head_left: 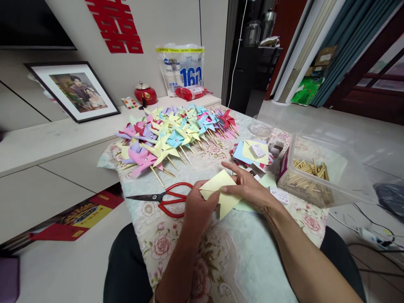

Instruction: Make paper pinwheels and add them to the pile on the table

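Note:
Both hands hold a pale yellow square of paper (224, 180) above the flowered tablecloth; slits are visible in it. My left hand (202, 202) grips its left side with the thumb on top. My right hand (249, 187) pinches the right side, thumb on the face and index finger stretched out beyond the edge. Just left of my left hand lie scissors (162, 198) with red handles and dark blades. More pale green paper (268, 180) lies under and behind my right hand. Many finished paper pinwheels (167, 141) on wooden sticks are piled toward the back.
A clear plastic bin (303, 195) of short wooden sticks (311, 168) stands at the right. Behind my right hand sit stacked coloured paper squares (246, 153) with a small white box (257, 150). A white cabinet (63, 139) runs along the back, bearing a framed photo (75, 90).

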Demonstrator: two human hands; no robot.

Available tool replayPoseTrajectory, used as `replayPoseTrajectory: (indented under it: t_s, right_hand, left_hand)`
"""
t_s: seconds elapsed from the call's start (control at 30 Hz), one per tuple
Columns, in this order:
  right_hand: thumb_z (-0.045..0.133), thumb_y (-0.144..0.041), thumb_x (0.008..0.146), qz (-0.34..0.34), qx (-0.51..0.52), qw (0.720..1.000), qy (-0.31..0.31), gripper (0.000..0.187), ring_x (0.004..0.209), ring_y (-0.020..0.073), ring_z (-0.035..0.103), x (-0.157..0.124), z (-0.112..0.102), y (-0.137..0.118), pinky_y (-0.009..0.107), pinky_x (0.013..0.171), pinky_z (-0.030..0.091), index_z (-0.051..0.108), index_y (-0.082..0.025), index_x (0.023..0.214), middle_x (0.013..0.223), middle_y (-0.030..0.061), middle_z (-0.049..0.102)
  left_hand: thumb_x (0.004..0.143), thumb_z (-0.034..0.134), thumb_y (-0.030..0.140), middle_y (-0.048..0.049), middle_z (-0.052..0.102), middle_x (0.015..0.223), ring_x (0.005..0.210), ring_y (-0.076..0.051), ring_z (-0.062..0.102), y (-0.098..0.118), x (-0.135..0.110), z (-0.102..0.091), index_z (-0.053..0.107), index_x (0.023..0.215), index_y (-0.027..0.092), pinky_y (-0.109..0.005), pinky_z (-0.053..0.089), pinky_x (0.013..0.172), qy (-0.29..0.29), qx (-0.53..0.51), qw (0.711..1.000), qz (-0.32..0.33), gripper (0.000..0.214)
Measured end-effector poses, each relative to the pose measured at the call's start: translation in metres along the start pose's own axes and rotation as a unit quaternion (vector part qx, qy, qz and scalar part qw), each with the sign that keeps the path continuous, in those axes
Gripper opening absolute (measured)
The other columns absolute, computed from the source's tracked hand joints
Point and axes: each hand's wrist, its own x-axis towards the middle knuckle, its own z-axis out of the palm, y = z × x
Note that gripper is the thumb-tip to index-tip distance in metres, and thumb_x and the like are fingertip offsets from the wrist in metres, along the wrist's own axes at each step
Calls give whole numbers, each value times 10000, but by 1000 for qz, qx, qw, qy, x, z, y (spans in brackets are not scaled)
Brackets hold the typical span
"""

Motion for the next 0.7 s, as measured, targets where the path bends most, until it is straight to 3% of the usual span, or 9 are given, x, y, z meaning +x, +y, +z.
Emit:
replayPoseTrajectory:
  t_s: [0.17,0.27,0.47,0.57,0.7]
  right_hand:
    - [793,-140,656,8,-14,1000,24,1013,612,169,668,1,5,-1,276,570,507,298,-186,1539,796,-3,745]
    - [770,-149,663,0,-7,999,44,983,617,177,678,1,8,-2,281,569,509,312,-176,1531,791,4,755]
    - [816,-202,647,-44,44,994,92,990,640,196,704,6,11,3,314,619,538,335,-184,1513,861,24,781]
    - [831,-218,634,-52,43,993,101,986,637,199,702,7,13,5,305,612,527,362,-178,1500,827,18,779]
    - [845,-230,619,-50,44,993,99,965,658,195,699,8,16,6,301,623,526,401,-164,1473,831,19,774]
  left_hand:
    - [648,763,255,17,666,655,480,-104,544,0,0,1,631,966,145,-199,412,427,1,17,1000,6,362]
    - [643,786,294,-11,697,702,517,-118,580,1,0,3,635,976,134,-206,422,449,8,-51,999,-12,398]
    - [677,791,303,-90,774,864,664,-173,678,3,-2,7,697,1044,108,-258,502,597,-62,-188,979,-43,426]
    - [629,832,276,-86,788,868,763,-220,718,0,-1,9,730,1008,123,-290,529,683,-53,-209,975,-46,421]
    - [609,853,274,-67,791,809,715,-212,721,-4,1,8,750,946,124,-300,539,703,-24,-212,976,-37,383]
